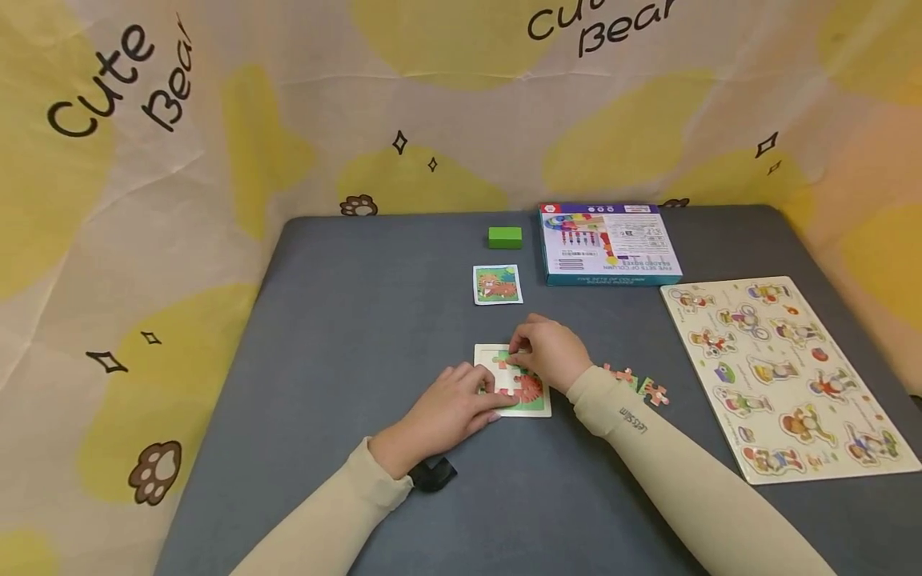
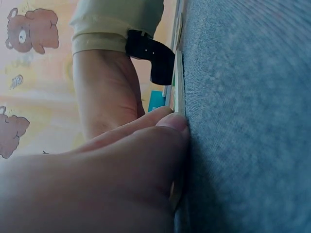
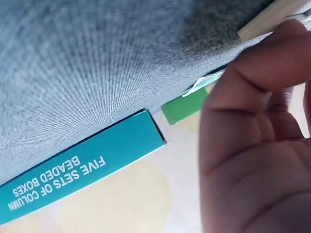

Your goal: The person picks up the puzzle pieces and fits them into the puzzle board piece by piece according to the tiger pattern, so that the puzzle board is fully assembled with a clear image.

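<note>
Left hand (image 1: 450, 408) on puzzle tray (image 1: 536, 406)

Grey table (image 1: 346, 336) bears puzzle tray (image 1: 536, 406); box (image 1: 608, 242); block (image 1: 505, 237).

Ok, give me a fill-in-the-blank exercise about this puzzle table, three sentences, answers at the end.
1. The left hand rests on the small puzzle board, while the right hand places a ____ on it.
2. Beyond the picture card lies a small block coloured ____.
3. The side of the teal box reads "Five sets of column ____ boxes".

Missing words: puzzle piece; green; beaded
</note>
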Action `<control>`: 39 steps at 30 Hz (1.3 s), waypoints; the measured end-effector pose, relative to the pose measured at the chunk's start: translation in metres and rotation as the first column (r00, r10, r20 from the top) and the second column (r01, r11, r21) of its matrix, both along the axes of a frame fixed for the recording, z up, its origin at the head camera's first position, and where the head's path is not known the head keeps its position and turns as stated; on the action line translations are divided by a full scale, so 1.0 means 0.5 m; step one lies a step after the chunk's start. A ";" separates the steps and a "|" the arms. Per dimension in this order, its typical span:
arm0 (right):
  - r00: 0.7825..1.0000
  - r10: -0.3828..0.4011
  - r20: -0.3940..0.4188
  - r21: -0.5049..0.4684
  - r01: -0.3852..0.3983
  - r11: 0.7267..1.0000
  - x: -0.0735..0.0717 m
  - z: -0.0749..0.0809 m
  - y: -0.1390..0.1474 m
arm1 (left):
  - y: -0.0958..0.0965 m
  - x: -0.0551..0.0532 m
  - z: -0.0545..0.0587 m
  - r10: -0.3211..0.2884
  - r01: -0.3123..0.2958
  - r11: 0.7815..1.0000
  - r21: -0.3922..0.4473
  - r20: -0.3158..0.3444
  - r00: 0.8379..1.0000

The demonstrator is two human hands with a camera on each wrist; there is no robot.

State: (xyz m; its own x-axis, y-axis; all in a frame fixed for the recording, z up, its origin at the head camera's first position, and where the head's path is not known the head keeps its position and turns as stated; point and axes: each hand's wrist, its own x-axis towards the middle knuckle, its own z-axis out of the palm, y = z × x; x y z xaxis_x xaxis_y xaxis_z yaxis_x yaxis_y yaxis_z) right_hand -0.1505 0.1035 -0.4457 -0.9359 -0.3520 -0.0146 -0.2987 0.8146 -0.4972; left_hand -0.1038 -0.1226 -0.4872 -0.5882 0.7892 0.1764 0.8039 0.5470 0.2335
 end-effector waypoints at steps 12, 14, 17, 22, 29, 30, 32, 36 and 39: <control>0.987 -0.157 -0.033 0.044 0.158 0.986 0.047 0.072 0.154 | 0.002 0.000 -0.004 0.013 -0.016 0.998 0.055 0.054 0.998; 0.981 -0.195 0.003 0.089 0.194 0.977 0.063 0.084 0.213 | 0.000 -0.002 -0.005 0.020 -0.024 0.998 0.062 0.055 0.998; 0.969 -0.229 0.097 0.158 0.212 0.964 0.090 0.077 0.276 | -0.003 -0.003 -0.005 0.028 -0.031 0.997 0.068 0.051 0.998; 0.951 -0.208 0.231 0.115 0.186 0.976 0.138 0.032 0.317 | -0.001 -0.003 -0.009 0.014 -0.018 0.998 0.065 0.059 0.998; 0.963 -0.238 0.127 0.079 0.230 0.970 0.152 0.023 0.315 | -0.001 -0.003 -0.006 0.018 -0.023 0.997 0.080 0.062 0.998; 0.967 -0.232 0.103 0.077 0.225 0.971 0.148 0.025 0.309 | -0.002 -0.003 -0.004 0.020 -0.025 0.997 0.078 0.063 0.998; 0.979 -0.200 0.049 0.070 0.196 0.978 0.139 0.026 0.291 | -0.003 -0.003 -0.003 0.025 -0.029 0.997 0.075 0.064 0.998; 0.998 -0.067 -0.021 0.072 0.068 0.995 0.116 0.022 0.258 | -0.003 -0.001 0.000 0.026 -0.030 0.997 0.066 0.061 0.998; 1.000 -0.006 0.000 0.067 0.006 0.998 0.107 0.017 0.247 | 0.001 -0.001 0.000 0.012 -0.016 0.998 0.056 0.062 0.998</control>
